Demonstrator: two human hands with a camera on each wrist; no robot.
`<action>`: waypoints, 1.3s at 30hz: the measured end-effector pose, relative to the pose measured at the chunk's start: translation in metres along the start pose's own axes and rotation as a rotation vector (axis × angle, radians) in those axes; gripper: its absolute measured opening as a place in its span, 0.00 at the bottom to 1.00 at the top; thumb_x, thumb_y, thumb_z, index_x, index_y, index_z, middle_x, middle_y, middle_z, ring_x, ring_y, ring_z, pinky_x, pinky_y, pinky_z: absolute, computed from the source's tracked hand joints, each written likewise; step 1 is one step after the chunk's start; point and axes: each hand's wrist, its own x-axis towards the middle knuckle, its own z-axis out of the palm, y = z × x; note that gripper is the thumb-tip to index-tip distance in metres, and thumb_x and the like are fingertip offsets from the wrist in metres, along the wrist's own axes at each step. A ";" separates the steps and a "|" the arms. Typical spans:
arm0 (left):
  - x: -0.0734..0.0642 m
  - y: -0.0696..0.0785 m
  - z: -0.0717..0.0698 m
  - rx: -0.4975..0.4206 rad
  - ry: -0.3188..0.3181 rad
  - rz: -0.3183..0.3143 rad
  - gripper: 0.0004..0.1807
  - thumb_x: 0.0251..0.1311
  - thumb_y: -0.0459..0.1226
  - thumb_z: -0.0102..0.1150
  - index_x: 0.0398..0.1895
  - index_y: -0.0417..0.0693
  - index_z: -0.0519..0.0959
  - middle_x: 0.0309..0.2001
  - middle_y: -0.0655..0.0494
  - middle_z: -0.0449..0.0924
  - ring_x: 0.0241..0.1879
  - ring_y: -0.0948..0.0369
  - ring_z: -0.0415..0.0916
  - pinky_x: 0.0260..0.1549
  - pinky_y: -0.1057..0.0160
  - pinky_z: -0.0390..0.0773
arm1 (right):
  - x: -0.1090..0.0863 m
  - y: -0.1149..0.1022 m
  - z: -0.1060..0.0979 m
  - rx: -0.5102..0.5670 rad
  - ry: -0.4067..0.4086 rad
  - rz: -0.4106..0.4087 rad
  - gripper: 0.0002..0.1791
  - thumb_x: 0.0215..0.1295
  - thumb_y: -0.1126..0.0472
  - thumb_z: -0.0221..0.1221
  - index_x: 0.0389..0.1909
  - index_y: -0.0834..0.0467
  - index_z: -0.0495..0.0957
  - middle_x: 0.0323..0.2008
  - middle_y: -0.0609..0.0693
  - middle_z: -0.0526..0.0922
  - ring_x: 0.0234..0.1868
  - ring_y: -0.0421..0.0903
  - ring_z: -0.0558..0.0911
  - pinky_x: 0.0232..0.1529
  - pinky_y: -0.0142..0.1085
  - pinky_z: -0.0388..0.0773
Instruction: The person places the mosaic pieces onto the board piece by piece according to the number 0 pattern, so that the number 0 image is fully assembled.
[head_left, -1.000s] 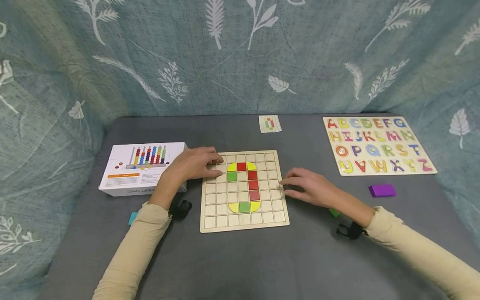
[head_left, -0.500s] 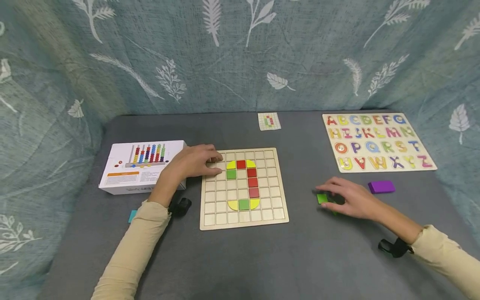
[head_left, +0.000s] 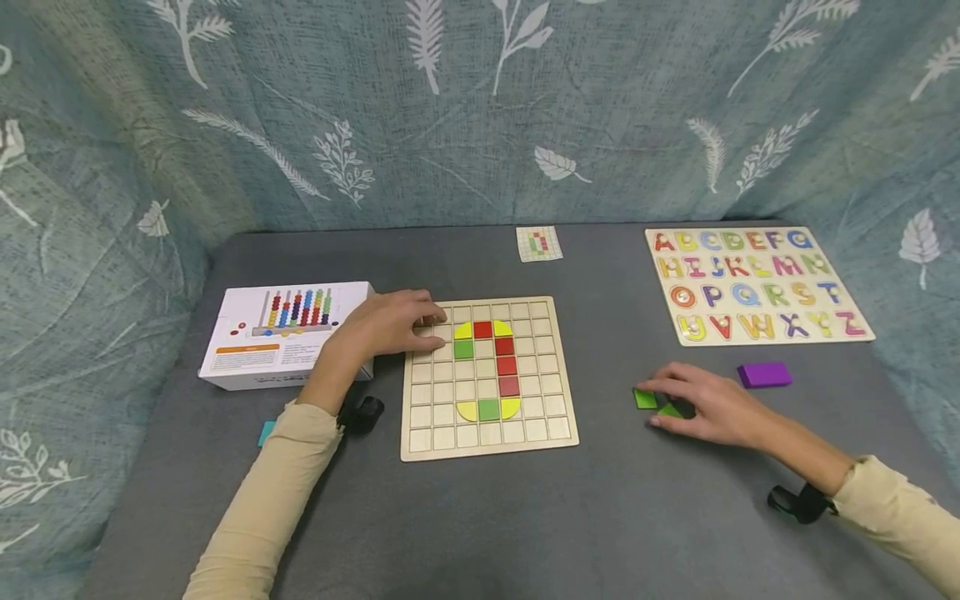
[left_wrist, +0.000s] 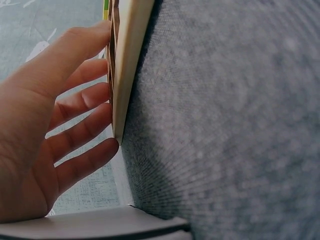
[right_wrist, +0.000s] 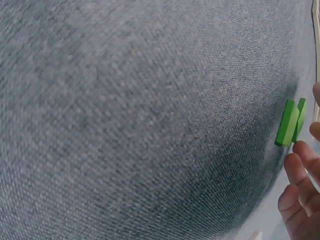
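Observation:
My left hand rests at the upper left edge of a wooden grid board, fingers extended and fingertips on its rim. In the left wrist view, the thumb lies on the grid face and the other fingertips meet the board's edge. Red, green and yellow tiles, among them a red tile, form a ring on the grid. Over to the right, my right hand hovers with thumb and index finger apart around two loose green tiles. One green tile shows at the fingertips, another green tile partly under the hand.
A pattern card lies behind the board. The alphabet puzzle sits at the back right, with a purple block in front of it. A white box stands left of the board, and a turquoise piece lies by the left sleeve.
My right hand has moved right from the board's right edge to the green tiles, then shifted slightly further right. The left hand has stayed at the board.

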 end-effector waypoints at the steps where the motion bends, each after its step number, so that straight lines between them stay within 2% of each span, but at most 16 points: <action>1: 0.000 0.000 0.000 -0.002 0.001 -0.001 0.20 0.58 0.54 0.64 0.51 0.58 0.82 0.40 0.60 0.78 0.38 0.64 0.73 0.37 0.60 0.75 | 0.000 0.000 0.000 -0.003 0.002 -0.003 0.24 0.52 0.52 0.71 0.53 0.47 0.81 0.44 0.38 0.79 0.41 0.32 0.76 0.36 0.31 0.74; 12: -0.001 0.000 0.000 -0.003 0.004 0.003 0.20 0.57 0.54 0.64 0.51 0.58 0.82 0.39 0.61 0.77 0.37 0.64 0.72 0.36 0.61 0.74 | 0.001 -0.003 -0.003 0.002 0.006 -0.015 0.23 0.52 0.54 0.71 0.52 0.47 0.81 0.45 0.39 0.79 0.42 0.33 0.77 0.37 0.32 0.75; 20: -0.001 0.000 0.000 0.000 0.011 -0.003 0.20 0.57 0.54 0.64 0.51 0.59 0.82 0.39 0.61 0.77 0.37 0.64 0.73 0.36 0.61 0.74 | -0.006 0.002 -0.004 0.010 0.011 -0.086 0.17 0.49 0.57 0.73 0.40 0.44 0.81 0.44 0.38 0.78 0.41 0.33 0.76 0.38 0.30 0.75; 28: 0.001 -0.002 0.001 0.000 0.012 -0.002 0.20 0.57 0.54 0.64 0.50 0.59 0.82 0.39 0.61 0.77 0.37 0.64 0.72 0.36 0.62 0.73 | -0.009 0.011 -0.008 -0.002 0.001 -0.161 0.22 0.47 0.62 0.73 0.46 0.46 0.82 0.44 0.40 0.78 0.42 0.34 0.76 0.37 0.31 0.75; 34: 0.001 -0.002 0.001 0.002 0.007 -0.004 0.21 0.57 0.55 0.64 0.51 0.59 0.82 0.39 0.61 0.77 0.36 0.64 0.72 0.35 0.62 0.73 | -0.011 0.016 -0.010 -0.030 0.038 -0.163 0.25 0.45 0.65 0.73 0.47 0.48 0.83 0.42 0.41 0.79 0.39 0.33 0.75 0.34 0.27 0.73; 39: 0.001 -0.002 0.000 0.001 0.007 -0.004 0.21 0.57 0.55 0.64 0.51 0.59 0.82 0.39 0.61 0.77 0.36 0.64 0.71 0.35 0.62 0.72 | -0.011 0.018 -0.009 -0.033 0.043 -0.179 0.25 0.44 0.66 0.73 0.47 0.49 0.83 0.42 0.41 0.79 0.39 0.33 0.75 0.38 0.23 0.70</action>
